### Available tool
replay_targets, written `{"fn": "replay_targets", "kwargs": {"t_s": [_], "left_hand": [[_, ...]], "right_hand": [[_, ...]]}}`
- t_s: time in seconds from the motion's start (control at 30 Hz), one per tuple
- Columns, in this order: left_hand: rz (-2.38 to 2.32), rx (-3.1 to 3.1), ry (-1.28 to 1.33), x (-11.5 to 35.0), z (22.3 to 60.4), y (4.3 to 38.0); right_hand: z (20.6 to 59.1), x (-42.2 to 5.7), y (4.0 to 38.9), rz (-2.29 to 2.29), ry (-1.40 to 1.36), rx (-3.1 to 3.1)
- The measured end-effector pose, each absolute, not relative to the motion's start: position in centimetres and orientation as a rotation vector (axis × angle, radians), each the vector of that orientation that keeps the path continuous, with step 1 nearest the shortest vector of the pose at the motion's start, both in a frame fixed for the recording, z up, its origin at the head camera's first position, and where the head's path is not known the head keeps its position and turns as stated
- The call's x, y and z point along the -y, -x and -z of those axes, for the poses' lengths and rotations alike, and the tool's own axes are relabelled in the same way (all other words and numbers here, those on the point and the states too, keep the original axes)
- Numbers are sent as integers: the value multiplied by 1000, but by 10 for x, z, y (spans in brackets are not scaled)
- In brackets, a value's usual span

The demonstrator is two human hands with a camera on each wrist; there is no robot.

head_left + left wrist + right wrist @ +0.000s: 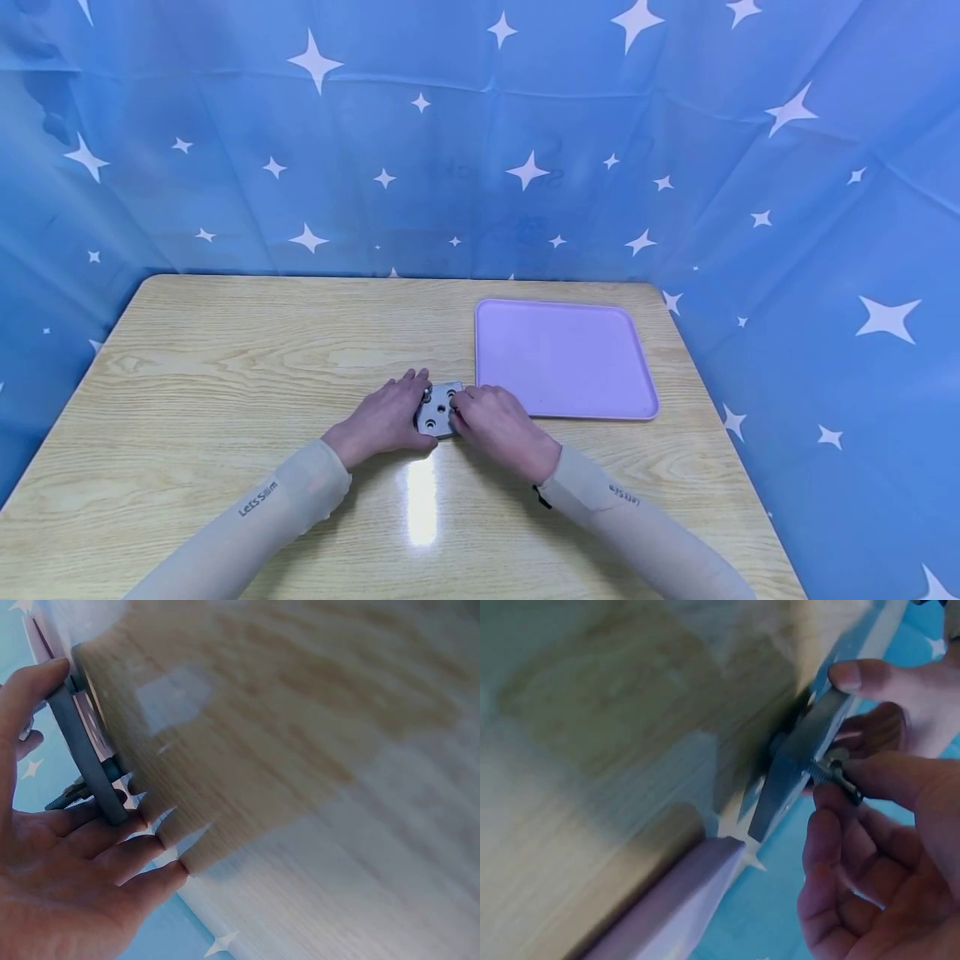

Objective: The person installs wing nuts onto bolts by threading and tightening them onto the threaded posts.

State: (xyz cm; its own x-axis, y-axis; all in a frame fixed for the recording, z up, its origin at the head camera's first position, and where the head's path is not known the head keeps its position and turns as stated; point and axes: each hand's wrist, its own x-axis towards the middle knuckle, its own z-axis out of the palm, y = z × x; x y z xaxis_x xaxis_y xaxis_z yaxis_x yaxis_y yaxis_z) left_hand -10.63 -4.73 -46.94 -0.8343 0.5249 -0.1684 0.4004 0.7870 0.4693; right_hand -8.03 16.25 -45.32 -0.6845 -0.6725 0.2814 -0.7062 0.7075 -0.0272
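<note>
A flat grey metal plate (441, 409) with several holes lies at the middle of the table, held slightly above it on feet or bolt heads below. My left hand (385, 419) grips it from the left, thumb at the near edge and fingers at the far edge. In the left wrist view the plate (84, 750) stands edge-on between thumb and fingers, a threaded bolt (67, 796) sticking out of it. At the right side, my right hand (498, 421) pinches a wing nut (840, 766) on a threaded bolt between thumb and forefinger.
A pale purple tray (566, 358) lies at the back right of the wooden table (262, 358), close to the right hand. A blue curtain (450, 125) with white stars hangs behind the table and along its sides.
</note>
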Motion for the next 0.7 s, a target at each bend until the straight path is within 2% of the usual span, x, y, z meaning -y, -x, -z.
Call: {"fn": "replay_targets", "kwargs": {"t_s": [0.13,0.4,0.7], "left_hand": [[-608,-2693,-729,48,469,106],[-616,-2678,-713,48,467,106],[-604,-2684,-712,47,468,106]], "right_hand": [[448,-167,80,-123,-1130,2757],[429,-181,89,102,-1522,2675],[428,-181,93,203,-1526,2634]]}}
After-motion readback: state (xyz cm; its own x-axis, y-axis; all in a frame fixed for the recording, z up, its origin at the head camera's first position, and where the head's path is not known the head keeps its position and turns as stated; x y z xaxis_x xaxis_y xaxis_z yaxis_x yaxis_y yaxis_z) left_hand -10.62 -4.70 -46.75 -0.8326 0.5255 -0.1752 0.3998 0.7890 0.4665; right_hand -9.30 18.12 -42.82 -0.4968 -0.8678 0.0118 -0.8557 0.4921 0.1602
